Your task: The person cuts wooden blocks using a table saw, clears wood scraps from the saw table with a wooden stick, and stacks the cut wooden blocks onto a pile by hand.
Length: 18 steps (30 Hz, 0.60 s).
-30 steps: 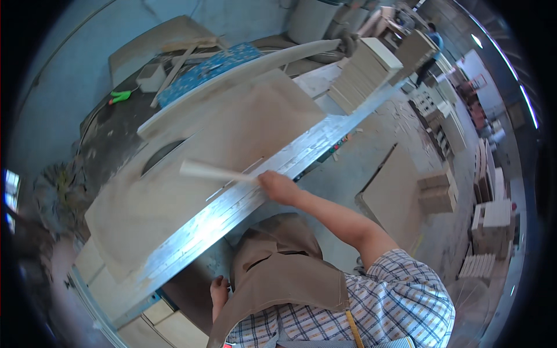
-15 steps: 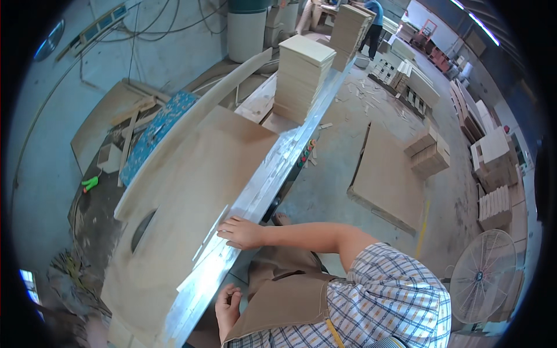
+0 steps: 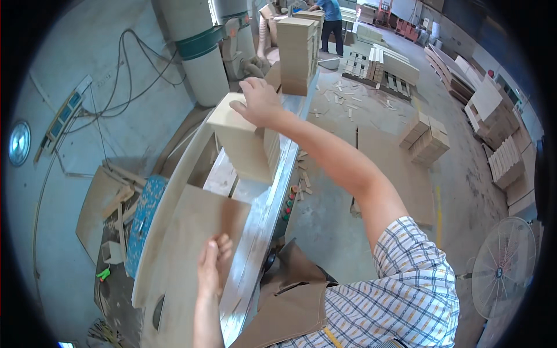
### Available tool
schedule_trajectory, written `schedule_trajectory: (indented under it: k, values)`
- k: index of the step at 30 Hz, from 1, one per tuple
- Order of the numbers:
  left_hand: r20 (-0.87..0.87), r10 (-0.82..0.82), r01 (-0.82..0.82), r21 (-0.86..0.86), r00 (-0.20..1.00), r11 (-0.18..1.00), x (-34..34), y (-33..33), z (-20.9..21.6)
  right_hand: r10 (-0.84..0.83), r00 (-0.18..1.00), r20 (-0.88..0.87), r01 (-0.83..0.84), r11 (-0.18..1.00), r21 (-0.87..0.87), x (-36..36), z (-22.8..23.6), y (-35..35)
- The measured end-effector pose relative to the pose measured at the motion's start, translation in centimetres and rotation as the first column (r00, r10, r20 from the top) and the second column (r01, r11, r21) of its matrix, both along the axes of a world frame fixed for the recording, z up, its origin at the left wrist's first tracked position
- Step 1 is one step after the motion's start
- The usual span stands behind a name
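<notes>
My right hand (image 3: 259,103) reaches to the top of a stack of pale wooden boards (image 3: 246,142). Its fingers are stretched out over the top face near the back corner, with the thumb apart; no board is lifted. My left hand (image 3: 214,261), fingers loosely curled and nothing visible in them, hovers above a brown wooden worktop (image 3: 183,243). A long, shiny metal rail (image 3: 261,214) runs along the worktop's right side, and the board stack stands beside it at the far end.
Behind the first stack rises a taller board stack (image 3: 294,55). Coloured buttons (image 3: 289,203) line the rail's outer side. A brown panel (image 3: 394,168) and small board piles (image 3: 426,139) lie on the floor at right, near a standing fan (image 3: 503,269). Another person (image 3: 332,26) stands far back.
The right hand has left the metal rail and reached forward to the board stack. My left hand has risen from beside my apron to over the worktop. The view has shifted forward.
</notes>
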<state>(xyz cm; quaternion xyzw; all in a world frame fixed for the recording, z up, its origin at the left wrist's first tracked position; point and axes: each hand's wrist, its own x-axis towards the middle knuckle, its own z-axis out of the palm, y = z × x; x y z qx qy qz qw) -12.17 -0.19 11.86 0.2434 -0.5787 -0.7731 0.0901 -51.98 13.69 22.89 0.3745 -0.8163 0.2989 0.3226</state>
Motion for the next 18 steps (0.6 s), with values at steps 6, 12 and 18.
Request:
schedule_trajectory:
  k: [6,12,18]
  values:
    - [0.014,-0.082,0.082,-0.006,0.997,0.997,-16.9,-0.6,5.6,-0.070,0.725,0.685,-0.300,0.863,0.406,-9.7,-0.4,0.3]
    - [0.096,-0.119,0.111,0.091,0.988,0.990,-26.7,-0.2,6.9,-0.015,0.653,0.758,-0.334,0.892,0.305,-10.4,-0.6,0.6]
    - [0.117,-0.170,0.152,0.146,0.978,0.977,-30.8,1.1,7.3,0.007,0.577,0.816,-0.366,0.896,0.251,-11.0,-0.3,0.9]
